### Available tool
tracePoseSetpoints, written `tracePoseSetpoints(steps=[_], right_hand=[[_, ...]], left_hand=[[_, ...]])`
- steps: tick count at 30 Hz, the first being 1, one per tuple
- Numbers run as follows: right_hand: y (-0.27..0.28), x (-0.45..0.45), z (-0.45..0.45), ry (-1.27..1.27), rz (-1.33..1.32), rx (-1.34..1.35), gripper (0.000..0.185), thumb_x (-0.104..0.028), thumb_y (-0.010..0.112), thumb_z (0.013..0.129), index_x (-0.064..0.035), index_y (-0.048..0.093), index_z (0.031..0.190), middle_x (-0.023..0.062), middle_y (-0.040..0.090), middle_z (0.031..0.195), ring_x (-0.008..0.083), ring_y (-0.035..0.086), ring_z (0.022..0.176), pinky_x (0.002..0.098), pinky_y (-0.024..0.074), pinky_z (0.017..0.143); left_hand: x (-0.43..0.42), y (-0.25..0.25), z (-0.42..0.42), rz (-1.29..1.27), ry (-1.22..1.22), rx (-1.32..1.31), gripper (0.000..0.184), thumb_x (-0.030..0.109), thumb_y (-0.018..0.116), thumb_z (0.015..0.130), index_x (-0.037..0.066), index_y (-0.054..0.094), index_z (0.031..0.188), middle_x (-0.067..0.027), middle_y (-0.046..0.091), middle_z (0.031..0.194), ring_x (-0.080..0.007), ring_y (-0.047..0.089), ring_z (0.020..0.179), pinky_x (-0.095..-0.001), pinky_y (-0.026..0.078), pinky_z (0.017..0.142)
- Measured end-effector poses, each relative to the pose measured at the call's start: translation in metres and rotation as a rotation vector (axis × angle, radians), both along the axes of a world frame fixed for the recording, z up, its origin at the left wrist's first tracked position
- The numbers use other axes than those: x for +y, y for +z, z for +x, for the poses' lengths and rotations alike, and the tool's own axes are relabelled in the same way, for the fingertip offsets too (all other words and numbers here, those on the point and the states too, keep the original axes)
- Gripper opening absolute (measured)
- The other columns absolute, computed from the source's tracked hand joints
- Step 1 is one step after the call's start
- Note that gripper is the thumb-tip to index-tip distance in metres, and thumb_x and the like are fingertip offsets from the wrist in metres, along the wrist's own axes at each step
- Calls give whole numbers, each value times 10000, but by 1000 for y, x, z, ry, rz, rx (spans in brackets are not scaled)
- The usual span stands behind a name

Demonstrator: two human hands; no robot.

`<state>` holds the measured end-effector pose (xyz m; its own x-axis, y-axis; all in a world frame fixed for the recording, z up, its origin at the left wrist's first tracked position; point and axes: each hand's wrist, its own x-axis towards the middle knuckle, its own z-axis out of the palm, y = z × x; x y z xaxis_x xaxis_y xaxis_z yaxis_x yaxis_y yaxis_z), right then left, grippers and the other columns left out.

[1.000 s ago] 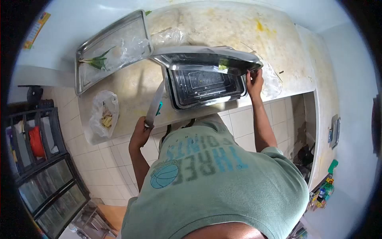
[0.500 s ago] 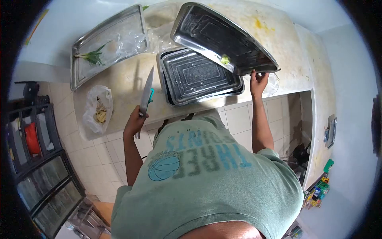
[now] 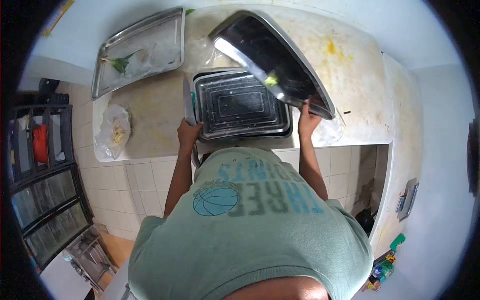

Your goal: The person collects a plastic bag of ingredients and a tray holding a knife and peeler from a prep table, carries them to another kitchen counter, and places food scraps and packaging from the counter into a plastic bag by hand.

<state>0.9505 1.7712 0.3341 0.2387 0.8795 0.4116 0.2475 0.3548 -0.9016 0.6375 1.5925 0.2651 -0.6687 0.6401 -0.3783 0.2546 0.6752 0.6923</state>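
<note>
My left hand (image 3: 189,135) is closed around a large knife (image 3: 188,102), its blade pointing away from me. Part of a small teal item (image 3: 193,97) shows beside the blade; its kind is hard to make out. That hand is at the near left corner of a wet metal tray (image 3: 242,107) lying on the counter. With my right hand (image 3: 308,122) I grip the near right end of a second metal tray (image 3: 280,55), which is tilted above the first. A pale green scrap (image 3: 271,81) lies inside the tilted tray near its lower side.
At the back left stands another metal tray (image 3: 97,82) with a leafy green top (image 3: 120,63) and clear plastic. A plastic bag (image 3: 112,132) of yellowish pieces sits at the counter's left. Crumpled plastic (image 3: 330,130) lies right of my right hand. A dark rack (image 3: 50,165) stands left.
The tilted tray has come lower and toward me with my right hand. My left hand, with the knife, has moved right to the lower tray's corner. The lower tray appears shifted slightly left.
</note>
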Motion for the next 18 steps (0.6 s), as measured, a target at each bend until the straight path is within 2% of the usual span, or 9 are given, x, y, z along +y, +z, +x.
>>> tracePoseSetpoints(steps=[3,5,6,9,12,13,14,16,18], right_hand=[[11,14,5,27,-27,61,181,-56,586,786,75,556,907,86,593,830,129,537,776,262,426,721],[24,12,11,100,-87,15,187,-58,582,794,78,549,919,89,589,849,127,531,781,261,423,719],[23,15,17,119,-152,-10,212,-57,571,805,80,538,964,104,578,914,133,534,816,270,429,731],[30,22,21,134,-51,121,197,1,544,811,80,506,987,113,563,1000,182,543,925,297,441,817],[50,29,18,281,174,232,147,-71,549,823,19,533,939,92,573,928,190,561,896,317,466,788],[57,40,15,343,263,272,134,-95,550,827,-2,542,922,86,577,903,193,567,886,323,474,778],[32,75,43,663,-297,799,119,-144,567,821,-41,562,879,71,577,851,185,571,838,320,468,765],[45,83,35,790,-462,882,135,-142,577,817,-28,567,887,67,581,844,165,563,822,321,464,755],[43,71,18,669,-308,608,151,-128,581,814,-11,568,909,68,584,854,152,556,817,321,463,748]], left_hand=[[3,-30,15,-17,22,107,505,294,724,614,12,529,985,-203,591,947,-360,559,908,-422,443,773],[7,-17,20,-66,58,131,500,277,719,615,10,525,991,-208,587,958,-363,553,921,-428,441,778],[10,-11,24,-89,65,141,499,269,716,616,9,523,995,-210,586,964,-364,549,928,-430,441,781],[11,-12,17,-41,105,128,498,251,720,603,-5,528,984,-213,588,946,-360,557,915,-414,445,768],[4,-9,16,39,160,41,492,236,725,592,-21,534,966,-196,600,901,-324,582,866,-385,453,736],[3,-28,8,171,182,-41,488,233,725,592,-24,536,962,-187,603,889,-311,587,849,-377,454,724],[-7,-67,-3,292,185,-120,484,229,725,592,-27,539,957,-178,606,876,-297,591,831,-369,455,713],[-12,-35,4,280,213,-174,416,203,722,602,-20,536,900,-141,598,803,-246,578,744,-342,449,654],[-13,5,11,244,228,-185,352,178,719,612,-13,532,842,-103,590,730,-194,565,658,-316,442,595]])
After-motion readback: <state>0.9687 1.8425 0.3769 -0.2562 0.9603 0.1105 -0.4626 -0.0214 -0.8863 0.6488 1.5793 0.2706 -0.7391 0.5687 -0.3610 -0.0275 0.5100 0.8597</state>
